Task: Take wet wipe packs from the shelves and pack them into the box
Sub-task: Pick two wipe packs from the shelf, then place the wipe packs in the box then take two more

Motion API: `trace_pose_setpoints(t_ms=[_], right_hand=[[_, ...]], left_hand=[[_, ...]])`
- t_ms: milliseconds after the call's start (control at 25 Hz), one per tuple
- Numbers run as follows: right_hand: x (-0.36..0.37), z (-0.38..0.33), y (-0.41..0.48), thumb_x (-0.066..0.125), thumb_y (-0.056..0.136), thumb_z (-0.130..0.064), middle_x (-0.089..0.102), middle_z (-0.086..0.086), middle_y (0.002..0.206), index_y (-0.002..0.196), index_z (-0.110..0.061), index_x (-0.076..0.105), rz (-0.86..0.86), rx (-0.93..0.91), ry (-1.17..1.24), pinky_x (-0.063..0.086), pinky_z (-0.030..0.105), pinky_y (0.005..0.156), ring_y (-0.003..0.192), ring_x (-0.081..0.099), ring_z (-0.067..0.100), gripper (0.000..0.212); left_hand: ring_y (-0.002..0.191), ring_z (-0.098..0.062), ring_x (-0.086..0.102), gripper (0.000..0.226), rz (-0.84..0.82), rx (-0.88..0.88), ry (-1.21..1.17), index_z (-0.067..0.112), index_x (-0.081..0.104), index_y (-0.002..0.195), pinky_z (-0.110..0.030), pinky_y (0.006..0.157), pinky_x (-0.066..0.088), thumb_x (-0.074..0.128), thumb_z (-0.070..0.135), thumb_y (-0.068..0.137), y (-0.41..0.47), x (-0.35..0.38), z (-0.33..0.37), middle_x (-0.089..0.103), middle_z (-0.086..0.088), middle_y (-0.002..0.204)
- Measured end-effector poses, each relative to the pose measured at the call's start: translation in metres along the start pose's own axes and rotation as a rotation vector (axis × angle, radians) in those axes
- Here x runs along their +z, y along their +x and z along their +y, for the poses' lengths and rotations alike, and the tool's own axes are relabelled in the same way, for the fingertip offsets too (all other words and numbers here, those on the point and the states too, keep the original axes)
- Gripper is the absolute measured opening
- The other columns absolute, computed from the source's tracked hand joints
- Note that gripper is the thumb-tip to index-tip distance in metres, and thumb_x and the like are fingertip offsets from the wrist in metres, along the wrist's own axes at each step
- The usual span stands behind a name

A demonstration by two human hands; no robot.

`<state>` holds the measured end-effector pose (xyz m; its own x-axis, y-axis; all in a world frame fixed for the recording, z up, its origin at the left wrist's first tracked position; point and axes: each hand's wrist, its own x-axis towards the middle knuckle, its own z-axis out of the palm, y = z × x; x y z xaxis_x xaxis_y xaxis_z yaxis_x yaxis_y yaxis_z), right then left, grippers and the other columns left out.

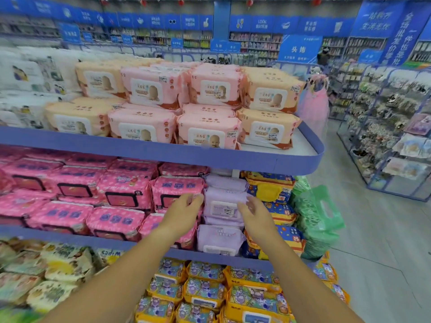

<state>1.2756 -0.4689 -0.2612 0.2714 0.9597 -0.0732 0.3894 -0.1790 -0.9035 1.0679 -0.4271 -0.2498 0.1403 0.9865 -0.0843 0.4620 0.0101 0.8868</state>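
A stack of lilac wet wipe packs [224,201] stands on the middle shelf [70,237] between hot-pink packs [126,191] and yellow-blue packs [270,190]. My left hand [184,212] reaches to the left side of the upper lilac pack, fingers relaxed and spread at its edge. My right hand [253,213] is at the pack's right side, fingers loosely bent toward it. Neither hand plainly grips the pack. No box is in view.
The top shelf [300,159] carries pale pink and peach baby wipe packs [144,89]. The bottom shelf holds orange cartoon packs [205,292] and cream packs [65,266]. Green plastic bags [314,220] hang at the shelf end. An aisle floor [373,252] runs right, with a display rack [396,127] beyond.
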Motion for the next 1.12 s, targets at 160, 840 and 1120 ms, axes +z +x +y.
trace_pose_setpoints(t_ms=[160, 840, 1120], right_hand=[[0.046, -0.023, -0.032, 0.046, 0.104, -0.044, 0.041, 0.002, 0.156, 0.152, -0.018, 0.038, -0.159, -0.090, -0.009, 0.036, 0.036, 0.111, 0.141, 0.041, 0.020, 0.055], [0.499, -0.184, -0.315, 0.040, 0.104, -0.049, 0.036, -0.004, 0.158, 0.156, -0.020, 0.032, -0.828, -0.211, -0.057, 0.034, 0.031, 0.105, 0.143, 0.039, 0.019, 0.060], [0.709, -0.221, -0.388, 0.037, 0.106, -0.048, 0.039, -0.004, 0.157, 0.152, -0.022, 0.039, -0.964, -0.185, -0.091, 0.033, 0.034, 0.110, 0.142, 0.040, 0.017, 0.053]], left_hand=[[0.145, -0.023, 0.039, 0.064, 0.058, -0.150, -0.115, 0.024, 0.037, 0.155, -0.041, 0.114, 0.032, 0.040, 0.059, 0.102, -0.066, -0.038, -0.022, 0.038, 0.002, 0.159], [0.135, -0.018, 0.047, 0.060, 0.625, -0.469, -0.164, 0.025, 0.052, 0.144, -0.037, 0.115, 0.033, 0.036, 0.064, 0.101, -0.409, -0.435, -0.289, 0.052, 0.006, 0.143], [0.090, 0.006, 0.053, 0.027, 0.755, -0.620, -0.260, 0.044, 0.057, 0.096, -0.026, 0.086, 0.038, 0.033, 0.044, 0.109, -0.478, -0.581, -0.387, 0.055, 0.027, 0.096]])
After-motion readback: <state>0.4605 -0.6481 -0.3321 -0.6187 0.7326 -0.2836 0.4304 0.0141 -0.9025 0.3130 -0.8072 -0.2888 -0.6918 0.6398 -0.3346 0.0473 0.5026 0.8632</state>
